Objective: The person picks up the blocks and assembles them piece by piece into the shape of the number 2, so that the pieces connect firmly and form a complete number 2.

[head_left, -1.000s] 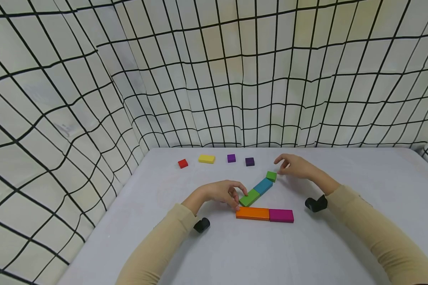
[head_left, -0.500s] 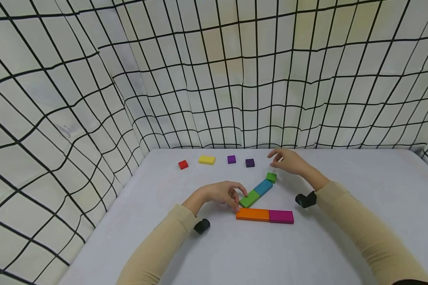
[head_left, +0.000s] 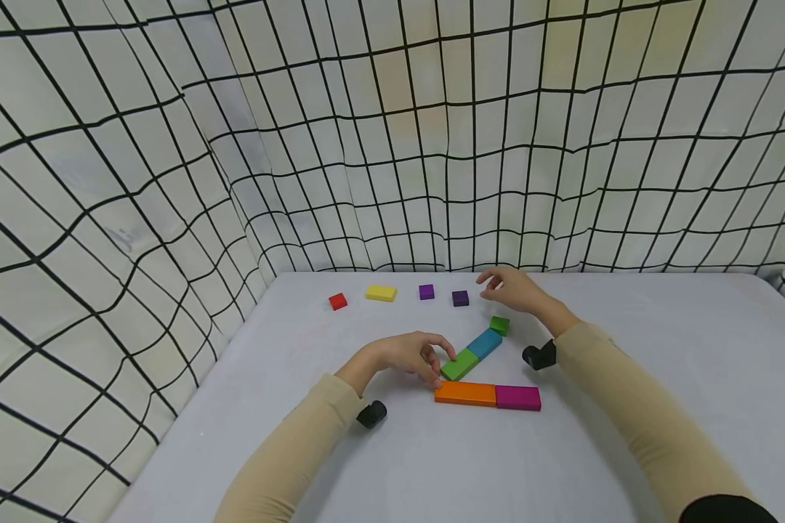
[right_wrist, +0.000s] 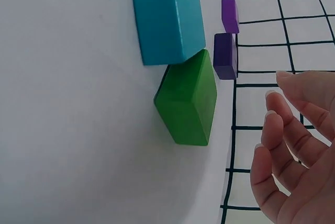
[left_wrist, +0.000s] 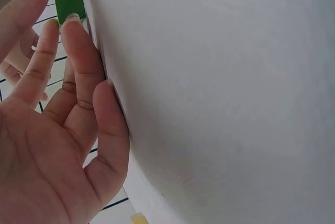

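In the head view my left hand (head_left: 408,356) rests at the left ends of two block rows. Its thumb touches the orange block (head_left: 465,393), and a fingertip touches the light green block (head_left: 460,365). The left wrist view shows fingers extended at the green block (left_wrist: 69,8), with nothing gripped. A magenta block (head_left: 518,397) continues the orange one. Slanting up from the light green block are a blue block (head_left: 485,344) and a small green block (head_left: 499,325). My right hand (head_left: 513,290) hovers with loosely bent fingers, holding nothing, just right of the dark purple block (head_left: 460,298).
Along the back of the white table (head_left: 268,407) lie a purple block (head_left: 427,292), a yellow block (head_left: 381,293) and a red block (head_left: 337,301). A white wall with black netting (head_left: 392,160) rises behind and to the left.
My right hand has moved left and away from the small green block, over to the dark purple block. My left hand and the blocks stay in place.
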Demonstrator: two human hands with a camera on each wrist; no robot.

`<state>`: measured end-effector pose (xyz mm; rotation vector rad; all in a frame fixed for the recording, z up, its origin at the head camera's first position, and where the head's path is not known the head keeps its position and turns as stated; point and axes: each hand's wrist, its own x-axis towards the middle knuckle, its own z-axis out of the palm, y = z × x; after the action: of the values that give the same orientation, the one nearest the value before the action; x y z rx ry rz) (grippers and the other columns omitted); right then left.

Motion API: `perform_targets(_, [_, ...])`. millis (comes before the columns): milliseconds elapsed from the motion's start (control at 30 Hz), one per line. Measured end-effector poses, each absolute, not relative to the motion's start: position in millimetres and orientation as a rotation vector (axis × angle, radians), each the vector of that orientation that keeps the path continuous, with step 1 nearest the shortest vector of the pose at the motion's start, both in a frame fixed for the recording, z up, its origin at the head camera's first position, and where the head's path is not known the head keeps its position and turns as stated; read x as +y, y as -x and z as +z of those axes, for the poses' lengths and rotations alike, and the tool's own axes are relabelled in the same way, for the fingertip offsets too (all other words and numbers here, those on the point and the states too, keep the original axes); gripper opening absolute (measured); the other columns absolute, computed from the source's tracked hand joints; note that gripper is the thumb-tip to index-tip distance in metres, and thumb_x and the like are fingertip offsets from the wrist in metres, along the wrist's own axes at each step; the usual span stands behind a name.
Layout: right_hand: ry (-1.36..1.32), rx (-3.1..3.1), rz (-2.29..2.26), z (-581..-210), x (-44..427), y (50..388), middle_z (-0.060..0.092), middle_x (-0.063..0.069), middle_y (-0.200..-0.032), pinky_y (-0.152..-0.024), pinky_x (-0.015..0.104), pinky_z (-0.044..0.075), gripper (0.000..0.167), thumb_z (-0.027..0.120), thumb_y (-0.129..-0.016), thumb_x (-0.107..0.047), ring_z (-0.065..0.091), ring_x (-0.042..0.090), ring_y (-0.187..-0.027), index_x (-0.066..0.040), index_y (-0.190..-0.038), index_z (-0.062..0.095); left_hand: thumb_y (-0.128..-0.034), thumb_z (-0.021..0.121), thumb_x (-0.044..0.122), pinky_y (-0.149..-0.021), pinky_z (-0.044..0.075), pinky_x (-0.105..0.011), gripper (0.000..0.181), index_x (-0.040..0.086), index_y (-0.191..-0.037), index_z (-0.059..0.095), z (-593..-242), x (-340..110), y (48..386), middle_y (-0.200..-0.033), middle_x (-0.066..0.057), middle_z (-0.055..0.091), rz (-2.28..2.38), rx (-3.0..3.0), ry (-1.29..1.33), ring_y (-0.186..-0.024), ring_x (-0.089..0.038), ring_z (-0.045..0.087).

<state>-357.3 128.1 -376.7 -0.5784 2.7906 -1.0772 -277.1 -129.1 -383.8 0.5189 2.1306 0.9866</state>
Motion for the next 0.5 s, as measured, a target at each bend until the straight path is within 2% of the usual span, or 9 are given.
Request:
perform_targets(333, [0.559,2.783,-1.071,-382.5,117.0,372.0,0.064,0.02,-0.111,-0.077,0.036,0.048,0.033,0.067,-0.099,-0.01,0.057,0.03,-0.094,0.002,-0.129,0.063,-0.0909,0.076,0.004,-0.066,0.044,-0.021,0.043,0.01,-0.13,0.06,-382.9,-128.9,276.6,-0.09,-0.006,0.062,0.99,2.131,-0.519,-0.078,-0.016,0.053])
perform_targets(500, [0.563,2.746,-1.066,-384.3,111.7,373.4,0.065,0.02,-0.109,-0.08,0.038,0.049,0.033,0.067,-0.098,-0.008,0.058,0.03,-0.095,0.005,-0.128,0.063,-0.091,0.076,0.004,-0.065,0.043,-0.021,0.043,0.01,-0.131,0.06,-382.0,-128.5,275.6,-0.09,-0.006,0.062,0.993,2.125,-0.52,-0.076,-0.015,0.052])
